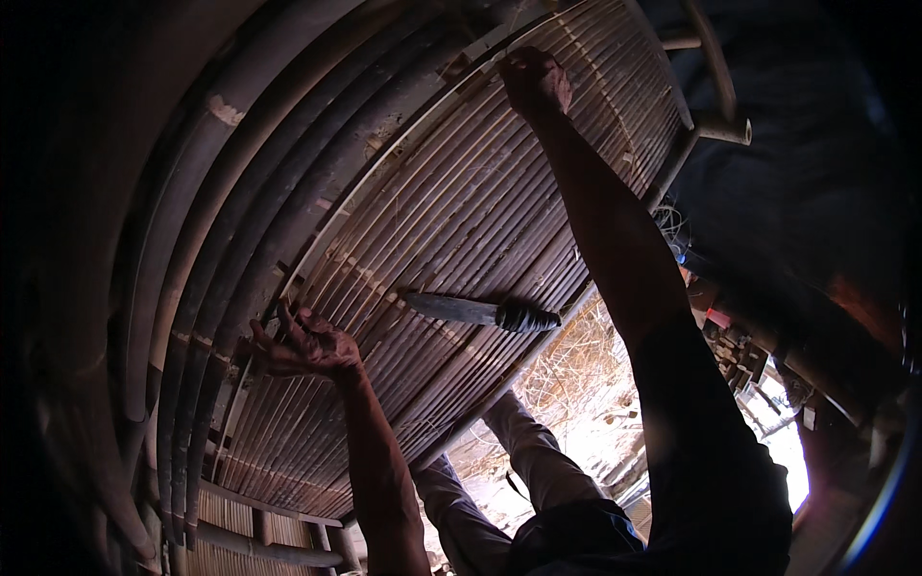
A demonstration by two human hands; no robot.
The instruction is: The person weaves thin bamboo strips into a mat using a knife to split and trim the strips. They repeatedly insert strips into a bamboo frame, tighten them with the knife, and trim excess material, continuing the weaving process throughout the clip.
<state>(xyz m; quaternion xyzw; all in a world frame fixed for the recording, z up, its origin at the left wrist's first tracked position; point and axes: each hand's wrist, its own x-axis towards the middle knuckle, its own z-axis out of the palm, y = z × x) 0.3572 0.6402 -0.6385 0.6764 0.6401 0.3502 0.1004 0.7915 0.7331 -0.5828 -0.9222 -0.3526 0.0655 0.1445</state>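
A bamboo seat of long, narrow slats (451, 226) stretches across the view in front of me. At its far left edge is my left hand (305, 344), palm partly up and fingers apart, near the long edge strip (327, 235). My right hand (538, 82) reaches to the far end of the same edge, its fingers closed. Whatever it grips is too small and dark to make out, though a faint thin line shows just above it. Between my arms a knife (451, 308) lies on the slats, its dark handle wrapped and pointing right.
Thick bamboo poles (206, 206) run side by side beyond the seat. A cut pole end (725, 129) sticks out at the upper right. Pale fibres and shavings (586, 365) litter the bright ground below, beside my legs (543, 451). Dark cloth (807, 182) hangs at the right.
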